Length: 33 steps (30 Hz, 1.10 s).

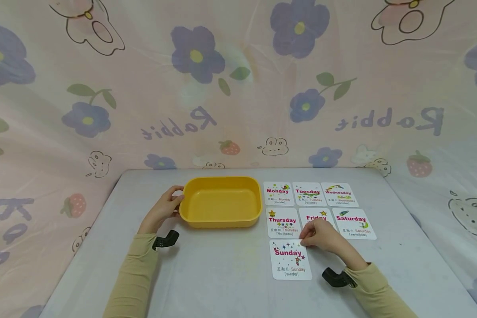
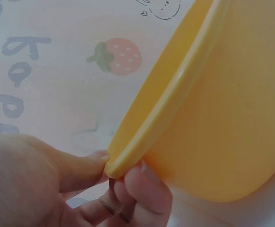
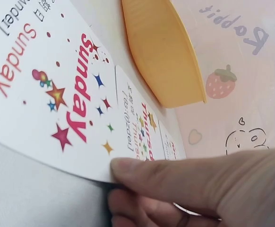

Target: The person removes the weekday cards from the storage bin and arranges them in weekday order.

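Observation:
My left hand [image 1: 164, 208] pinches the left rim of a yellow plastic tray [image 1: 224, 224]; the left wrist view shows thumb and fingers on both sides of that rim [image 2: 168, 101]. At the right, my right hand [image 1: 323, 238] pinches the upper right corner of the Sunday card [image 1: 288, 267], thumb on top and fingers beneath in the right wrist view. Above it lie the Thursday card [image 1: 282, 227], the Friday card [image 1: 312, 214], partly covered by my right hand, and the Saturday card [image 1: 353, 225].
Monday [image 1: 278, 197], Tuesday [image 1: 309, 197] and Wednesday [image 1: 339, 199] cards form the back row, right beside the tray. The white table [image 1: 214, 274] ends at a patterned curtain [image 1: 246, 110] behind. Black wrist cameras [image 1: 338, 278] sit on both sleeves.

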Tool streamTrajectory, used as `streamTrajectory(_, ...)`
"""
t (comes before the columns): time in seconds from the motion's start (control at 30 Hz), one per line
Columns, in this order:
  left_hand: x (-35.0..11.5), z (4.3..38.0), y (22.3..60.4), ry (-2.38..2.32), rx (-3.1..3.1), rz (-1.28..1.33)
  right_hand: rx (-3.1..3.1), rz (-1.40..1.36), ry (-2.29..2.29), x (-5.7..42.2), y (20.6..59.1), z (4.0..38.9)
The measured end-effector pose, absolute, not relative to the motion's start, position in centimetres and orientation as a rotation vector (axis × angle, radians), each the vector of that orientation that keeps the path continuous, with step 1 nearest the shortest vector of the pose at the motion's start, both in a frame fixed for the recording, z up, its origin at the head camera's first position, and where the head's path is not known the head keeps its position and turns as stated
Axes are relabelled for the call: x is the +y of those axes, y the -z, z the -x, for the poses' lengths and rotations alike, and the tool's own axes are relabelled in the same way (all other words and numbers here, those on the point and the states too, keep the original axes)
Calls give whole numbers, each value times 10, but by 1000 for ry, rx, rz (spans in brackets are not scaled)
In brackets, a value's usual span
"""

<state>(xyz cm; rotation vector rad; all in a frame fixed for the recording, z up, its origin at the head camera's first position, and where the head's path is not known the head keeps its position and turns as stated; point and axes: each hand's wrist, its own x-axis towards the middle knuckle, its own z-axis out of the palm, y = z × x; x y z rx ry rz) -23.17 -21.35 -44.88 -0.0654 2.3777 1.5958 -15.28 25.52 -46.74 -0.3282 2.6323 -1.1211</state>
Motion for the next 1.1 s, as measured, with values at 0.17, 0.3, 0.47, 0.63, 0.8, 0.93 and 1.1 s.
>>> streamTrajectory(0.17,-214,232,450,-1600,2377,78,2652,282,1101,254,467,153)
streamTrajectory(0.3,-214,233,449,-1597,2380,80,2671,262,1080,253,467,152)
streamTrajectory(0.47,-213,234,450,-1599,2372,81,2677,235,1074,251,466,151)
streamTrajectory(0.63,-213,234,450,-1593,2370,89,2683,216,1071,251,467,150)
streamTrajectory(0.8,-212,233,449,-1602,2364,84,2696,217,1059,250,467,150)
streamTrajectory(0.93,-212,232,449,-1598,2370,87,2696,234,1054,251,467,149)
streamTrajectory(1.1,-213,231,449,-1607,2369,84,2691,230,1077,252,468,149)
